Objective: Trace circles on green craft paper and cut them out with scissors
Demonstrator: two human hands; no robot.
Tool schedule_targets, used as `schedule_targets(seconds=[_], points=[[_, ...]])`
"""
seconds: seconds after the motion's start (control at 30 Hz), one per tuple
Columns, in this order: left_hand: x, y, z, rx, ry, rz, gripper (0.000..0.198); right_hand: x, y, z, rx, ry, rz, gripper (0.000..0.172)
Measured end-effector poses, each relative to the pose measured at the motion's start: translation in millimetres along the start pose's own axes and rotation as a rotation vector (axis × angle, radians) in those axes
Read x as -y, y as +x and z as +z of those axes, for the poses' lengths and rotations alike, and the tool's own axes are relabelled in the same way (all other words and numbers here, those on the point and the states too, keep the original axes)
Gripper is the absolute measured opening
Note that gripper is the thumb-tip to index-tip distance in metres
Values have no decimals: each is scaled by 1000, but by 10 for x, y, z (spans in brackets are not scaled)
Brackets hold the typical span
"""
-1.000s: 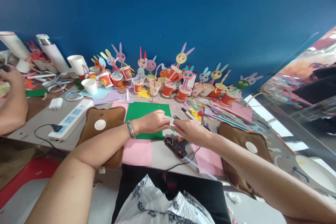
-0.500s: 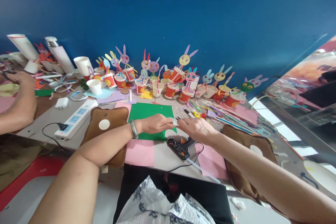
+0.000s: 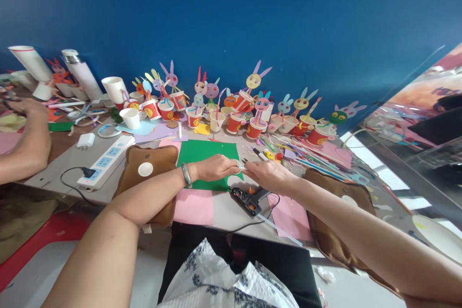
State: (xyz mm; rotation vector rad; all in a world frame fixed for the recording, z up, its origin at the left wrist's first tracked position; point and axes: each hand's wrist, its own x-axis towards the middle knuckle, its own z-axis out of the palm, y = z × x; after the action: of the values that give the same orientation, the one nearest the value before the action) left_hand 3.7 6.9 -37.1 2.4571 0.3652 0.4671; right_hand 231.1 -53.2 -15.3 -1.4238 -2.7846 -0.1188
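One black cord (image 3: 246,224): reaches the near edge; a snag could drag the glue gun off.
Glue gun (image 3: 248,202): on the surface (image 3: 224,212), just below my right hand (image 3: 270,174); a dropped wrist could knock it.
My fingers: right ones and those of my left hand (image 3: 218,167) closed, pinching a small pale piece (image 3: 240,166) over the green sheet (image 3: 193,153)'s right edge; uneven pulling could bend it.
Paper cups (image 3: 254,130): line the far edge.

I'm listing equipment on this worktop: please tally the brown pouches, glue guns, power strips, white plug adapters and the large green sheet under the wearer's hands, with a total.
Brown pouches: 2
Glue gun: 1
Power strip: 1
White plug adapter: 1
Large green sheet: 1
Total: 6
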Motion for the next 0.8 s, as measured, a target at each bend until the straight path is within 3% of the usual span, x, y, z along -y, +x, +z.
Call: schedule_targets(seconds=[0.1,0.2,0.23,0.33,0.43,0.6,0.7,0.8], points=[[76,-26,-103,-33,-79,-39,45,-224,-127,10,75,141,147,42],[199,-53,-245,-199,-213,-130,45,-608,-420,-59,-147,206,449,48],[236,-55,-268,-247,-265,-152,44,-712,-529,-92,-189,214,482,49],[273,-44,-221,-217,-408,-173,37,-782,-753,-153,-287,250,552,51],[186,-28,-95,-113,-501,-163,30,-487,-690,-116,-297,478,480,41],[14,-23,-52,69,-384,-92,36,68,-162,-4,-344,659,261,41],[1,-16,-86,83,-349,-51,41,146,64,38,-306,744,127,35],[18,-14,-88,65,-374,-60,44,104,127,97,-349,756,64,25]])
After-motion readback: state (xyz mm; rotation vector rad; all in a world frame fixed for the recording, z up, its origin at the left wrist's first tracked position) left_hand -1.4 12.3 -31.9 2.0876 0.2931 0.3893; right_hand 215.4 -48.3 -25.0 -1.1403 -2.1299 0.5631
